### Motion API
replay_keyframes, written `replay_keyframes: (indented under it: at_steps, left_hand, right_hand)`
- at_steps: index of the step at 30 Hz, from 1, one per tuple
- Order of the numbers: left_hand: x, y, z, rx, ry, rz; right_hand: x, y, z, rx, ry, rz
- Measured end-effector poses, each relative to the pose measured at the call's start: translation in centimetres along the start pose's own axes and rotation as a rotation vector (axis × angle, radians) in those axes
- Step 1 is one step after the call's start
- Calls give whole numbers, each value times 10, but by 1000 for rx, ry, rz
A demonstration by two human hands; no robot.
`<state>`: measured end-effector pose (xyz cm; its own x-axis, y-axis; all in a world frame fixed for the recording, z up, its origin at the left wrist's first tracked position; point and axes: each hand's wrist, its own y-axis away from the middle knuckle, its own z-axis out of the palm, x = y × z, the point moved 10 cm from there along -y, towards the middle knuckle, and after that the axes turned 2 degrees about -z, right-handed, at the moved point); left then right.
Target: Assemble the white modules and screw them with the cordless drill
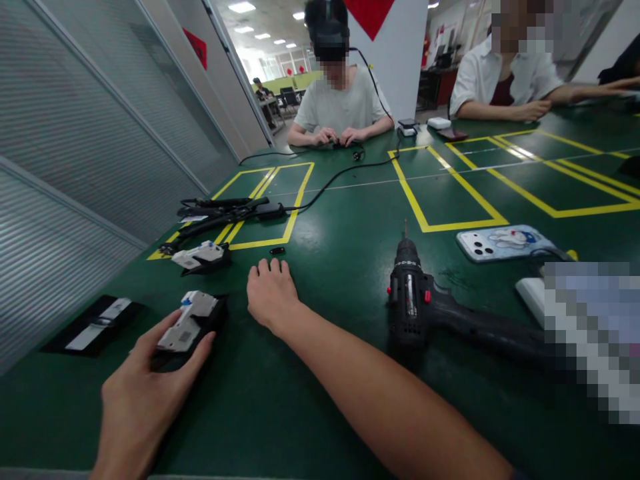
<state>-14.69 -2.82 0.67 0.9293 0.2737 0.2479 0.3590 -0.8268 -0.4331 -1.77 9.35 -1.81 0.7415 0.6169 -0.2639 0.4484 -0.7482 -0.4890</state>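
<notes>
My left hand (143,390) is closed around a small white block (184,333) with a blue spot, set on a black base. Thumb and fingers grip it from either side, low over the green table. My right hand (271,293) lies palm down on the table, its fingers stretched forward with nothing visible in them. Just beyond those fingertips is a small black oval piece (277,251). A similar white block (203,255) on a black base stands farther off, between the two hands. Left of my left hand lies a flat black piece (125,319) with a white strip.
A black cordless drill (413,300) lies to the right, bit pointing away. Beyond it is a phone (505,241) in a patterned case. Black cables and rods (225,217) lie at the far left. Across the table (345,267), a person (345,100) works with both hands.
</notes>
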Motion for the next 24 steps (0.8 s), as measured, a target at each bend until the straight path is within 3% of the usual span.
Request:
replay_keyframes:
  at_steps: [7, 12, 17, 24]
  left_hand:
    - [11, 4, -3, 14, 26, 65]
    - [16, 6, -7, 36, 30, 77]
    - [16, 7, -20, 128, 32, 18]
    - [18, -3, 6, -67, -10, 42]
  right_hand:
    - [-4, -2, -7, -10, -53, -21]
    - [8, 1, -16, 25, -93, 48]
    - [17, 5, -23, 106, -223, 104]
    - [22, 10, -36, 288, -449, 129]
